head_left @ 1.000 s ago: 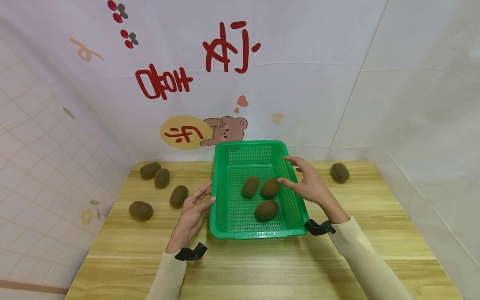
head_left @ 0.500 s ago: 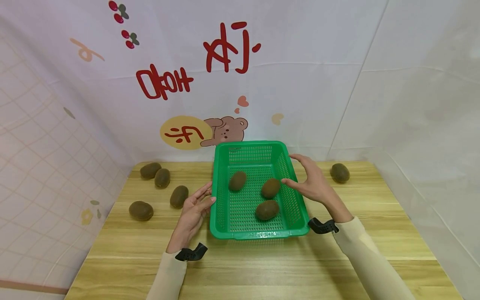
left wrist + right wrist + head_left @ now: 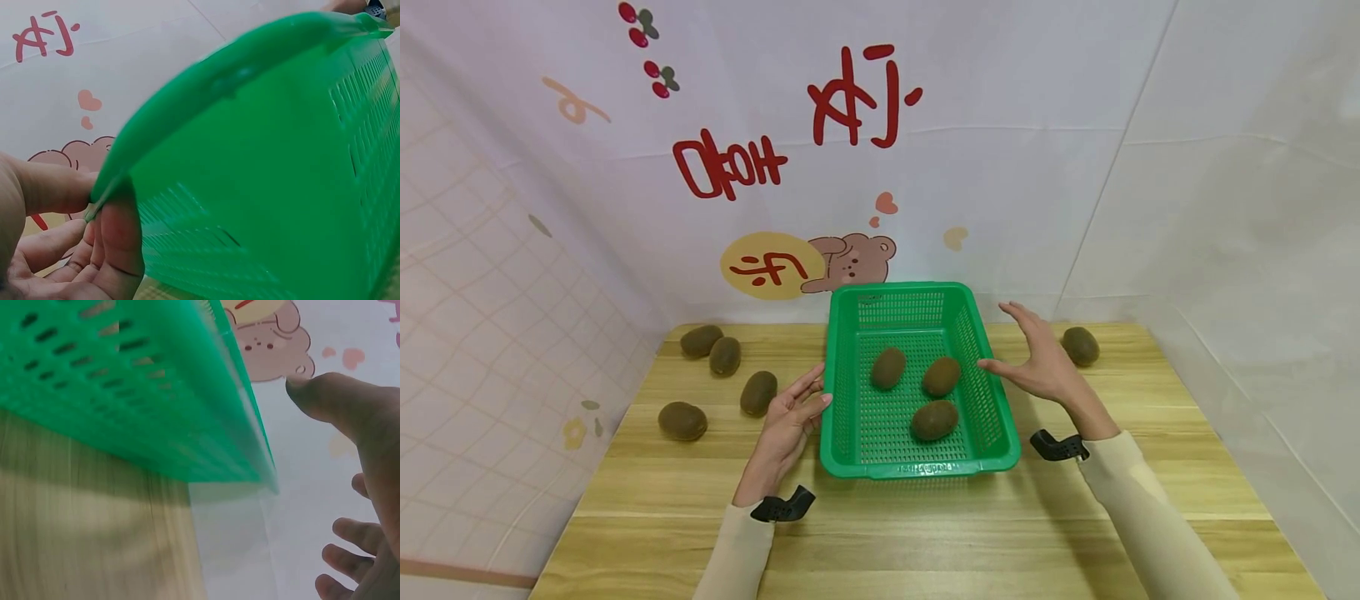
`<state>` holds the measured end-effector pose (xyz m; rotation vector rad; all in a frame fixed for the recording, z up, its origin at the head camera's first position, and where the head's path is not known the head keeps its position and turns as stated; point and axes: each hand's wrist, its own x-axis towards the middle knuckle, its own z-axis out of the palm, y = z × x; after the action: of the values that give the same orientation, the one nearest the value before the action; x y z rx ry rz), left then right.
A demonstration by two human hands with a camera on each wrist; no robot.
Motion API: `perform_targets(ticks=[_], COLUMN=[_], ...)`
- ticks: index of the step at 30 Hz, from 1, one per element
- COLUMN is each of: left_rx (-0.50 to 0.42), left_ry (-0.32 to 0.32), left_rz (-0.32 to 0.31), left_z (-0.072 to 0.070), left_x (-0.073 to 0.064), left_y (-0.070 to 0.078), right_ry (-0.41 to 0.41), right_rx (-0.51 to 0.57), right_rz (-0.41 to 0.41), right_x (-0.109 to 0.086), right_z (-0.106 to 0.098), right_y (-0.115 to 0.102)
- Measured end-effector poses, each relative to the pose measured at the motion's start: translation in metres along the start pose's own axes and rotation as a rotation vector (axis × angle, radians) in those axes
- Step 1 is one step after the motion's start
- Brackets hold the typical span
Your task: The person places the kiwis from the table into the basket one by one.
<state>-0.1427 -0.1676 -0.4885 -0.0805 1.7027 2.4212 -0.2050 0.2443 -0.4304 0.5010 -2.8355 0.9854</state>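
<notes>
A green plastic basket [image 3: 917, 472] with slotted walls stands at the middle of the table, and three brown kiwis lie on its floor: one kiwi [image 3: 888, 368] to the left, another kiwi [image 3: 942, 377] to the right, a third kiwi [image 3: 935, 420] nearest the front. My left hand [image 3: 787, 423] pinches the basket's left rim [image 3: 181, 94], thumb on one side and fingers on the other. Beside the right rim, my right hand [image 3: 1037, 362] is held up with fingers spread and nothing in it; the right wrist view shows its thumb [image 3: 325, 400] apart from the basket wall.
Left of the basket, several kiwis lie on the wooden table [image 3: 880, 550]: a near one [image 3: 682, 422], one by my left hand [image 3: 758, 393], and a pair at the back [image 3: 725, 357]. Another kiwi [image 3: 1080, 346] is at the back right. White printed cloth [image 3: 1015, 167] hangs behind.
My right hand has drawn away from over the basket's right rim, to the right. The left kiwi inside rolled left, then partly back. My left hand stays on the rim.
</notes>
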Motion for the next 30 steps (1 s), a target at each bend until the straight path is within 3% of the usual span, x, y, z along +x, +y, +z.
perform_targets(ticks=[18,30], left_rx=[0.010,0.017], left_ry=[-0.003,0.011], left_rz=[0.010,0.012], left_z=[-0.001,0.000], left_x=[0.000,-0.001], left_y=[0.000,-0.001], right_ry=[0.089,0.139], right_rx=[-0.079,-0.057], right_rz=[0.100,0.178], right_x=[0.002,0.000], right_z=[-0.005,-0.014], right_y=[0.052,0.082])
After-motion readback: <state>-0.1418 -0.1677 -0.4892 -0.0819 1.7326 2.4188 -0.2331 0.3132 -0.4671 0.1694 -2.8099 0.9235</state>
